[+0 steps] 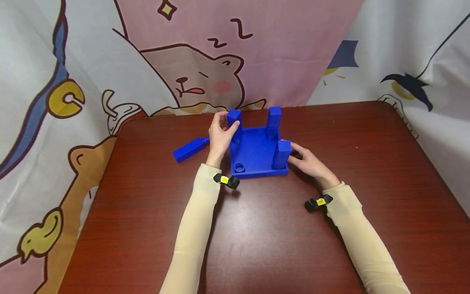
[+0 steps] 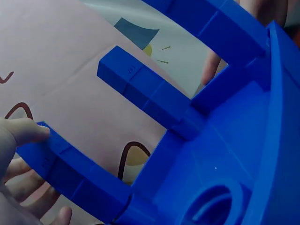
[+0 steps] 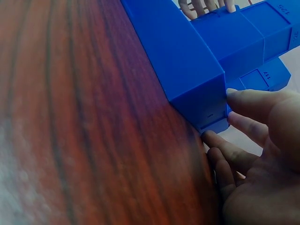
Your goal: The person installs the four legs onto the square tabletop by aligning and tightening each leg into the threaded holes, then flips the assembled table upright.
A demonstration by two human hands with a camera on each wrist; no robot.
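A square, shallow blue tray (image 1: 255, 153) with raised edges bears three upright blue square posts. My left hand (image 1: 220, 136) grips the back-left post (image 1: 234, 122) near its top, thumb on one face and fingers behind. The back-right post (image 1: 273, 122) and the front-right post (image 1: 282, 154) stand at their corners. At the front-left corner is a round socket (image 1: 239, 167) with nothing in it. My right hand (image 1: 308, 161) rests against the tray's right side; in the right wrist view its thumb touches the outer corner edge, with the fingers loosely bent beside the wall.
A loose blue post (image 1: 191, 150) with a narrower round end lies on the dark red-brown table (image 1: 264, 237), left of my left hand. A printed curtain (image 1: 286, 49) hangs along the table's back edge.
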